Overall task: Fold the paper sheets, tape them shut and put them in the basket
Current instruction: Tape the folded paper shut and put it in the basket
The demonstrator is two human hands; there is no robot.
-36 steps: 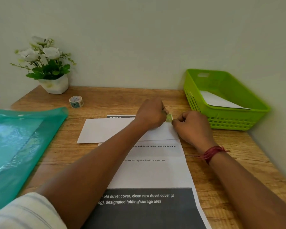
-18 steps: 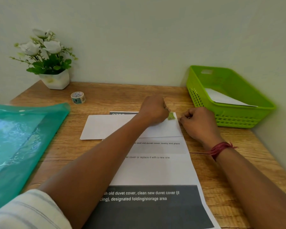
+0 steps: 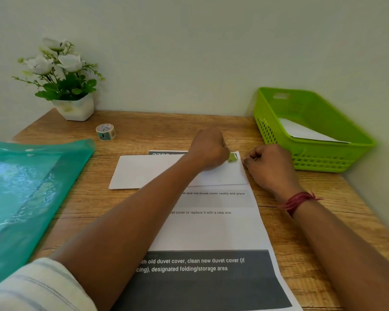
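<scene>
Left hand (image 3: 208, 151): knuckles are covering the fingertips at the green tape piece (image 3: 233, 157), so its grip cannot be told. Right hand (image 3: 270, 167): fingers are curling on nothing, just beside the folded paper sheet (image 3: 148, 171). The sheet is lying across a printed sheet (image 3: 211, 230) on the wooden table (image 3: 312, 221), and the basket (image 3: 312, 162) is sitting near, in the wall corner.

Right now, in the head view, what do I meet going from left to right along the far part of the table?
Potted flowers → tape roll → left hand → tape piece → right hand → green basket.
</scene>
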